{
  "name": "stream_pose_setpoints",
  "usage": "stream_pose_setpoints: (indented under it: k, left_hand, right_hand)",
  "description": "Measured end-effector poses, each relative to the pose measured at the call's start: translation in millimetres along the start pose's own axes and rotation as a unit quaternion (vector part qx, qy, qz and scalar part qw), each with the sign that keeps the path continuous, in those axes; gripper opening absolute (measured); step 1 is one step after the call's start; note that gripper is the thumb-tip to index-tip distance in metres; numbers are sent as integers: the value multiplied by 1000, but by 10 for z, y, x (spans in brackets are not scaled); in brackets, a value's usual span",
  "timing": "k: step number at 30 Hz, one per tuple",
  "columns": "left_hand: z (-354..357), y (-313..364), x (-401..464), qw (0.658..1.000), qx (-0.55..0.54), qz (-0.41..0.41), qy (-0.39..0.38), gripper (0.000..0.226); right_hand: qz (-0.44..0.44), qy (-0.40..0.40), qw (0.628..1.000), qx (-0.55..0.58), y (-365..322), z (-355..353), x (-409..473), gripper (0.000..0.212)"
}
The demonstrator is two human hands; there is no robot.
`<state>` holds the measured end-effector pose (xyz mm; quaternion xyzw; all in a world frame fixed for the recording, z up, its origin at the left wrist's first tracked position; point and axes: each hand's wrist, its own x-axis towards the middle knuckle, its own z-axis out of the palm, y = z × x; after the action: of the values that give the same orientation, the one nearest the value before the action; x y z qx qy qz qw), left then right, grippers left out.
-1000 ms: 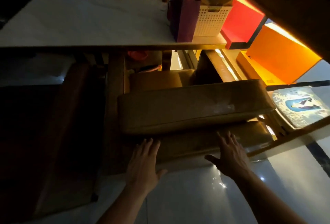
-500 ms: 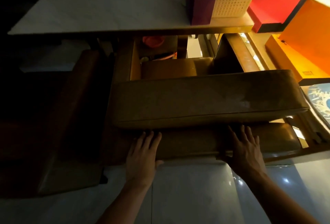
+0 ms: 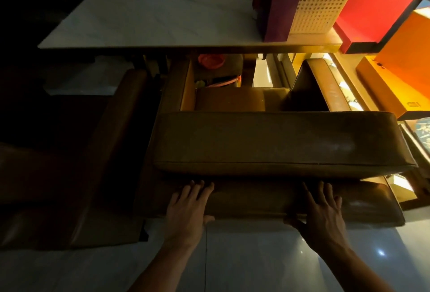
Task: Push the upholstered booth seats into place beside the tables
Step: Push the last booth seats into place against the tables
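Nearest, a glossy pale floor (image 3: 232, 256). Two bare hands lay flat on the near edge of a brown upholstered booth seat (image 3: 267, 201) — left hand (image 3: 186, 212) and right hand (image 3: 325, 215) each with a wide, splayed grip, clasping nothing. A thicker cushion (image 3: 274, 140) sat above it. Beyond, the marble-topped desk (image 3: 151, 19) carried a purple bag (image 3: 277, 7) and a white basket (image 3: 318, 10).
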<state>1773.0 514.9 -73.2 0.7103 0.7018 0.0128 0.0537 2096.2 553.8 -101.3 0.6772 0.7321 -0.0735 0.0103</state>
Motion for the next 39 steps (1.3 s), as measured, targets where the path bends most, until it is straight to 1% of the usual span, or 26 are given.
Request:
stream_pose_setpoints:
  k: [7,11,15,17,22,26,30,33,35,39]
  left_hand:
    - [7,-269,-401,1000,-13,7,-1,85]
    - [40,-296,-664,999,-31,13,4,86]
    - [49,-310,-870,999,-34,12,-15,85]
    - [34,-317,-930,999,-31,24,-5,83]
    - [-34,-335,-911,998,-56,16,-3,81]
    - [31,-388,-883,998,-58,27,2,82]
    - [83,-425,-894,997,-60,42,-10,90]
    - [109,-434,-886,996,-61,58,23,94]
    - [94,-432,-891,996,-62,55,34,93]
    - [50,-399,-881,998,-51,35,18,88]
  right_hand:
    - [-1,11,1000,13,-273,92,-383,110]
    - [-5,12,1000,12,-281,143,-562,110]
    - [-10,-1,1000,-8,-286,157,-695,112]
    - [-7,-4,1000,-14,-303,154,-733,113]
    - [3,-15,1000,-11,-324,131,-725,116]
    - [11,-20,1000,3,-326,151,-702,118]
    - [-2,-13,1000,1,-318,148,-700,118]
    - [-12,-21,1000,-15,-326,138,-694,122]
    - [-17,-25,999,-26,-327,110,-688,121]
    - [-18,-23,999,-38,-363,54,-677,119]
